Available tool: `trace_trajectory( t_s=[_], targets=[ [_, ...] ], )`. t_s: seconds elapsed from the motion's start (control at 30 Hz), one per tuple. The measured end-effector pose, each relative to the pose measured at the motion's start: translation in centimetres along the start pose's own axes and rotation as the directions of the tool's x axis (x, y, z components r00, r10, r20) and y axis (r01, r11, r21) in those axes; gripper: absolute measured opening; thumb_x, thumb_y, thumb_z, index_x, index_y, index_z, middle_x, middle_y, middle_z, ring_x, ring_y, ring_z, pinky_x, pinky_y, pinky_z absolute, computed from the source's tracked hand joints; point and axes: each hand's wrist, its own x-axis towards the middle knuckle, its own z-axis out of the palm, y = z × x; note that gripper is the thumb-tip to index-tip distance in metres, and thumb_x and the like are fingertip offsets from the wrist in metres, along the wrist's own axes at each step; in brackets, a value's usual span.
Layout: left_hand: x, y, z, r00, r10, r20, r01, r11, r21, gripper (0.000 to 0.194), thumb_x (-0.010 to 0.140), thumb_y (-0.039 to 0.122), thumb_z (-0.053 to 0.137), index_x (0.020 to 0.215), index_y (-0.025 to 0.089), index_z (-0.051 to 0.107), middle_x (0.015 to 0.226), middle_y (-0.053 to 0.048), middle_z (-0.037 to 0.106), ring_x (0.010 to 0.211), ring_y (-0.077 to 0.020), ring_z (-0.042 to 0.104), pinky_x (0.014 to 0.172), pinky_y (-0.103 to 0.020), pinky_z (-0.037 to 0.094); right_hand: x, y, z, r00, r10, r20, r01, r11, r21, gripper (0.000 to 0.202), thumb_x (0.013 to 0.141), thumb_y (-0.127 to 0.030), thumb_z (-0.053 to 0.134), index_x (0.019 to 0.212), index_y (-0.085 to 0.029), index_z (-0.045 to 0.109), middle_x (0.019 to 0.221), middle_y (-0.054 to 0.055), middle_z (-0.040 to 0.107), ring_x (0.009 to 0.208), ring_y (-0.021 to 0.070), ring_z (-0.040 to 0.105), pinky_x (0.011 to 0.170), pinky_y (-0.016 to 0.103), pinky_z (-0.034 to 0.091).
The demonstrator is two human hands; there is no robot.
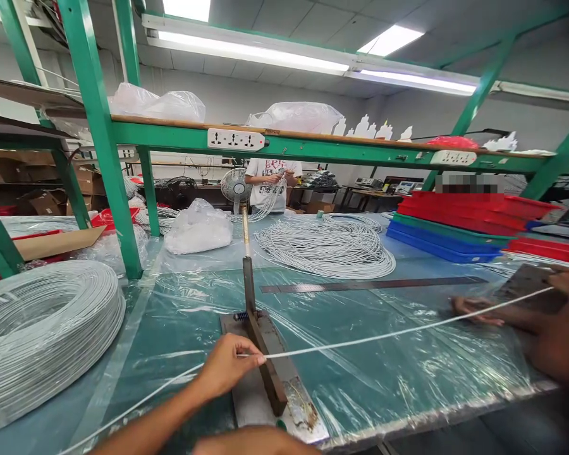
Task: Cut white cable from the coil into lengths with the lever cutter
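Note:
My left hand [232,363] pinches a thin white cable [384,335] between thumb and fingers, right beside the bar of a lever cutter [265,360]. The cutter's worn metal base [253,407] lies on the table, its long handle raised and pointing away from me. From my fingers the cable stretches across the cutter to the right, and its other side trails down to the lower left. Low at the bottom edge is my right hand [256,442], blurred and cut off, its fingers hidden. Another person's hands [474,311] are at the cable's right end.
A large cable coil [52,341] lies at left, and a looser cable pile [327,249] behind the cutter. A steel ruler [374,285] crosses the film-covered table [184,303]. Stacked red and blue trays [446,237] stand at right. Green posts [107,158] carry a shelf. A person [270,183] handles cables beyond.

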Motion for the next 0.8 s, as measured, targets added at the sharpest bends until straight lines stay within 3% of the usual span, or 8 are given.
trace_trajectory(
  t_s=[0.1, 0.13, 0.17, 0.2, 0.27, 0.33, 0.5, 0.8],
  targets=[
    [-0.1, 0.0, 0.2, 1.000, 0.026, -0.001, -0.026, 0.997, 0.079, 0.032, 0.073, 0.041, 0.051, 0.070, 0.015, 0.071, 0.061, -0.002, 0.063, 0.058, -0.0163, 0.052, 0.056, -0.022, 0.039, -4.0, -4.4, -3.9, 0.986, -0.050, 0.160, 0.043, 0.998, 0.047, 0.051, 0.072, -0.051, 0.062, 0.103, -0.011, 0.062, 0.075, 0.002, 0.063, 0.060, 0.0089, 0.059, 0.057, 0.020, 0.048],
    [-0.2, 0.1, 0.3, 0.999, 0.032, -0.006, -0.031, 0.993, 0.115, 0.031, 0.073, 0.039, 0.050, 0.068, 0.016, 0.070, 0.059, -0.002, 0.061, 0.056, -0.0168, 0.050, 0.054, -0.022, 0.038, -4.8, -6.2, -5.9, 0.989, -0.148, -0.020, 0.149, 0.988, 0.037, 0.050, 0.074, -0.049, 0.061, 0.109, -0.013, 0.061, 0.073, 0.002, 0.064, 0.056, 0.0096, 0.059, 0.052, 0.020, 0.047],
    [-0.3, 0.3, 0.4, 0.999, 0.034, -0.019, -0.031, 0.987, 0.161, 0.029, 0.073, 0.036, 0.050, 0.067, 0.017, 0.069, 0.057, -0.002, 0.059, 0.056, -0.0171, 0.049, 0.052, -0.023, 0.036, -5.2, -8.0, -8.2, 0.918, -0.239, -0.317, 0.242, 0.970, -0.029, 0.044, 0.079, -0.045, 0.059, 0.110, -0.014, 0.059, 0.069, 0.001, 0.063, 0.051, 0.0087, 0.057, 0.048, 0.019, 0.045],
    [-0.4, 0.5, 0.5, 0.999, 0.034, -0.035, -0.026, 0.978, 0.209, 0.025, 0.074, 0.032, 0.049, 0.067, 0.017, 0.069, 0.058, -0.002, 0.058, 0.057, -0.0171, 0.047, 0.052, -0.023, 0.033, -5.3, -9.5, -10.8, 0.742, -0.260, -0.618, 0.256, 0.962, -0.097, 0.035, 0.084, -0.038, 0.055, 0.110, -0.015, 0.059, 0.065, 0.000, 0.061, 0.046, 0.0070, 0.054, 0.046, 0.018, 0.043],
    [-0.6, 0.8, 0.7, 0.998, 0.030, -0.055, -0.013, 0.957, 0.291, 0.018, 0.074, 0.022, 0.049, 0.068, 0.017, 0.065, 0.061, -0.001, 0.056, 0.059, -0.0159, 0.046, 0.055, -0.023, 0.028, -4.7, -11.9, -15.9, 0.529, -0.242, -0.813, 0.262, 0.958, -0.115, 0.028, 0.092, -0.030, 0.043, 0.114, -0.016, 0.053, 0.061, -0.004, 0.055, 0.042, 0.0026, 0.047, 0.043, 0.014, 0.037],
    [-0.5, 0.8, 0.9, 0.998, 0.011, -0.058, 0.007, 0.951, 0.308, 0.014, 0.075, 0.018, 0.048, 0.067, 0.017, 0.061, 0.061, 0.000, 0.052, 0.059, -0.0144, 0.044, 0.056, -0.023, 0.024, -3.6, -13.2, -20.5, 0.426, -0.166, -0.889, 0.231, 0.970, -0.070, 0.027, 0.093, -0.032, 0.040, 0.110, -0.014, 0.052, 0.065, -0.004, 0.052, 0.043, 0.0031, 0.044, 0.042, 0.015, 0.036],
    [0.0, 0.1, 1.0, 0.996, -0.045, -0.073, 0.060, 0.974, 0.218, 0.015, 0.075, 0.025, 0.047, 0.063, 0.017, 0.050, 0.055, 0.004, 0.040, 0.055, -0.0117, 0.037, 0.052, -0.023, 0.022, -1.1, -13.7, -26.0, 0.426, -0.005, -0.904, 0.184, 0.980, 0.082, 0.029, 0.090, -0.038, 0.047, 0.099, -0.012, 0.054, 0.080, 0.002, 0.056, 0.058, 0.0073, 0.052, 0.050, 0.021, 0.045],
    [1.4, -2.0, 2.1, 0.991, -0.085, -0.107, 0.091, 0.994, 0.060, 0.042, 0.068, 0.055, 0.051, 0.052, 0.018, 0.039, 0.051, 0.005, 0.033, 0.052, -0.0097, 0.031, 0.050, -0.024, 0.021, -3.3, -14.9, -24.1, 0.512, -0.008, -0.859, 0.233, 0.964, 0.130, 0.053, 0.091, -0.057, 0.021, 0.090, -0.014, 0.052, 0.054, -0.004, 0.046, 0.036, 0.0033, 0.033, 0.035, 0.014, 0.029]
  ],
)
